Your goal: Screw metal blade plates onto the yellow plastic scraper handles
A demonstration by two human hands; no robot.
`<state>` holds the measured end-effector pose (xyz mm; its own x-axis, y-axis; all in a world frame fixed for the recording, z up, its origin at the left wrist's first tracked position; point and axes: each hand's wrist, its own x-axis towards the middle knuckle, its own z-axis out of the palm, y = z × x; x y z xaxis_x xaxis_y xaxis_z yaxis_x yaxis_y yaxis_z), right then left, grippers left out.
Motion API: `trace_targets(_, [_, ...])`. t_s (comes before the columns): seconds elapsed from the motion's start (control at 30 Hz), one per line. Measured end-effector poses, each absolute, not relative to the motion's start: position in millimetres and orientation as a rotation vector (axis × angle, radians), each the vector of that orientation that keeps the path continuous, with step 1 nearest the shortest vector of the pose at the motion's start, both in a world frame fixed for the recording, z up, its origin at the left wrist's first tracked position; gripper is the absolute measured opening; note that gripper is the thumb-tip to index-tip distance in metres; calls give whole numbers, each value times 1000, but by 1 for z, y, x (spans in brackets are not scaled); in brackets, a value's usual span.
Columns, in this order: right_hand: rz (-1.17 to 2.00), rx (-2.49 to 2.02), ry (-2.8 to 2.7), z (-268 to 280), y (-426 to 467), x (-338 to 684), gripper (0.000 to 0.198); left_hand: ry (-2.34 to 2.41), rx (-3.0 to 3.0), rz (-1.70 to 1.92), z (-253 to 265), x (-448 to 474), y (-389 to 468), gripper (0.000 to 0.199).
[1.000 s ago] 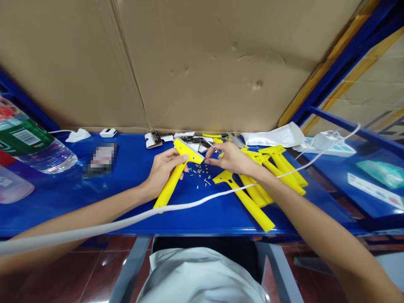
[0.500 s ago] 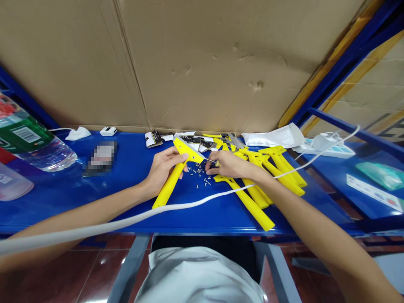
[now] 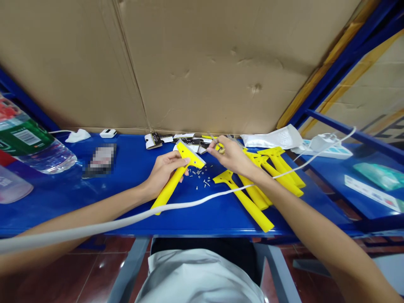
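Yellow T-shaped scraper (image 3: 173,181) fills the pinching left grip (image 3: 163,169); right grip (image 3: 232,154) pinches a slim tool (image 3: 221,149).

A workshop, by its blue bench (image 3: 129,162), loose screws (image 3: 206,183), yellow scrapers (image 3: 250,207) and cardboard backing (image 3: 202,67)

- A glossy blue table (image 3: 132,162) stretches across the middle of the frame.
- Lower right of centre: several yellow scrapers (image 3: 248,204), lying side by side at a slant, some overlapping.
- Centre: a loose scatter of small metal screws and nuts (image 3: 205,183).
- Behind these, against the cardboard: black-and-white printed card packaging (image 3: 153,141), partly jumbled.
- Right of the packaging: a puffy white pouch (image 3: 271,138).
- Far left: a large clear bottle (image 3: 27,136) with a green label, and just below it a translucent cup (image 3: 14,185), cut by the frame.
- Left: a pixelated flat item (image 3: 100,161); behind it, crumpled white tissue (image 3: 78,135) and a small white device (image 3: 107,133).
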<state>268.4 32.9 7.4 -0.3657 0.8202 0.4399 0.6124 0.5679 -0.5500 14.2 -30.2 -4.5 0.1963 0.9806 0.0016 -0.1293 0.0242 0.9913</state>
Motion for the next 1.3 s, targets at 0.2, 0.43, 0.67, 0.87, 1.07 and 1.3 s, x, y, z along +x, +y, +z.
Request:
trace_targets(0.2, [291, -955, -1728, 21, 23, 267, 17, 960, 1260, 872, -8, 15, -30, 30])
trace_targets(0.43, [544, -780, -1845, 19, 11, 258, 18, 910, 1333, 749, -4, 16, -32, 29])
trace_targets(0.67, [624, -757, -2112, 13, 2, 249, 12, 898, 1390, 707, -2, 17, -34, 32])
trace_targets(0.87, [666, -766, -2159, 9, 3, 247, 14, 884, 1436, 695, -4, 17, -33, 33])
trace_targets(1.07, [745, -819, -2140, 12, 3, 246, 10, 913, 1461, 677, -4, 16, -33, 34])
trace_targets(1.3, [1012, -1035, -2072, 22, -7, 245, 20, 886, 1503, 672, -3, 18, -35, 32])
